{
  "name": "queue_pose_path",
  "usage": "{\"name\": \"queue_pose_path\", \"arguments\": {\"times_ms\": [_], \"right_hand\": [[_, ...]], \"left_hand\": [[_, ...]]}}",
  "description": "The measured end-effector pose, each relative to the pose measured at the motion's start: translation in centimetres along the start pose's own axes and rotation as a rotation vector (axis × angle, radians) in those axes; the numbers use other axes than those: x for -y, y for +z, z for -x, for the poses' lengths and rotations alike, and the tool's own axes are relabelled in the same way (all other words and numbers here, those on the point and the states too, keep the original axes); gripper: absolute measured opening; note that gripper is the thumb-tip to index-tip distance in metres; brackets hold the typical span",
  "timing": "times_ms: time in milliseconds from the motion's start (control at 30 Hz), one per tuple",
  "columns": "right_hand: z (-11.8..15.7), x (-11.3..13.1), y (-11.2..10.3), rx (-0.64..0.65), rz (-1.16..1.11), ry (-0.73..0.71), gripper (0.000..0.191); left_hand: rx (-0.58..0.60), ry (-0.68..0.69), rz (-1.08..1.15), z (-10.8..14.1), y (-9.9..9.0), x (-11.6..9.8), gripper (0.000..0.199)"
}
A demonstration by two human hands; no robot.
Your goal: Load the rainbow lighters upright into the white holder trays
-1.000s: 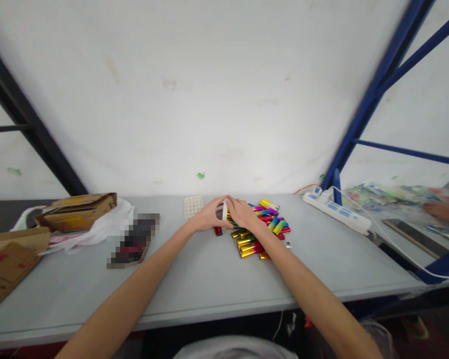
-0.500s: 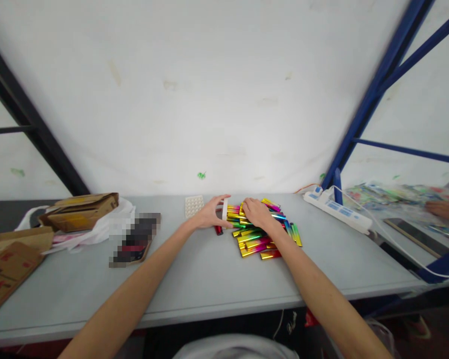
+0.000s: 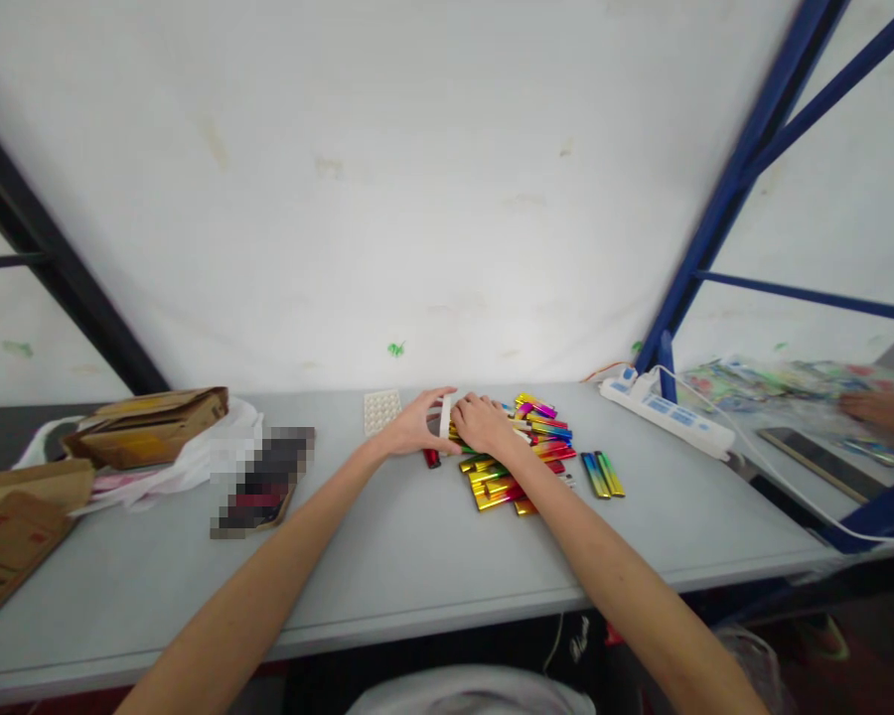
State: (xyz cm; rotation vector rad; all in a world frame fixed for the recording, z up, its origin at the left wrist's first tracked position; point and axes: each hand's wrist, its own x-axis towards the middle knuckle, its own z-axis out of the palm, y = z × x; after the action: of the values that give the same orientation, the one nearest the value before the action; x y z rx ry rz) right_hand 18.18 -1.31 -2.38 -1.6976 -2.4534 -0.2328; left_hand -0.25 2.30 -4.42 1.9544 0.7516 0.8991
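My left hand (image 3: 411, 427) curves its thumb and fingers around a narrow white plastic piece (image 3: 445, 416), apparently a tray on edge. Against its right side my right hand (image 3: 483, 422) bends its fingers down over the pile; the fingertips and whatever is in them are hidden. Under and beside this hand lie many shiny lighters (image 3: 496, 494) in gold, red, green, blue and pink. Two lighters (image 3: 602, 475) rest side by side, apart to the right of the pile. A dark red lighter (image 3: 432, 458) lies below my left hand.
A cream tray with round bumps or holes (image 3: 381, 409) lies behind my left hand. Further left are a phone (image 3: 264, 482), a white bag (image 3: 186, 467) and cardboard boxes (image 3: 149, 422). On the right stand a power strip (image 3: 667, 412) and blue frame; another person's hand (image 3: 883, 409) shows beyond it.
My right hand has moved left, closer to the white piece. Two lighters at the right now lie apart from the pile, which has shifted. My left hand keeps its hold.
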Motion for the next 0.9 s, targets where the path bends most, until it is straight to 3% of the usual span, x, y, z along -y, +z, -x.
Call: {"name": "queue_pose_path", "arguments": {"times_ms": [300,400,600,900], "right_hand": [[1.1,-2.4,-0.7,0.047,-0.038,0.083,0.043],[0.8,-1.8,-0.5,0.007,-0.070,0.078,0.041],[0.7,0.1,0.2,0.002,0.017,-0.083,0.042],[1.2,-0.5,0.1,-0.019,0.006,-0.039,0.040]], "left_hand": [[-0.019,-0.023,-0.045,0.5,-0.8,0.0,0.104],[-0.029,0.017,-0.078,0.1,-0.5,0.1,0.094],[-0.028,0.046,-0.098,-0.2,-0.1,0.4,0.087],[-0.008,0.032,-0.124,0.4,-1.4,0.2,0.085]]}}
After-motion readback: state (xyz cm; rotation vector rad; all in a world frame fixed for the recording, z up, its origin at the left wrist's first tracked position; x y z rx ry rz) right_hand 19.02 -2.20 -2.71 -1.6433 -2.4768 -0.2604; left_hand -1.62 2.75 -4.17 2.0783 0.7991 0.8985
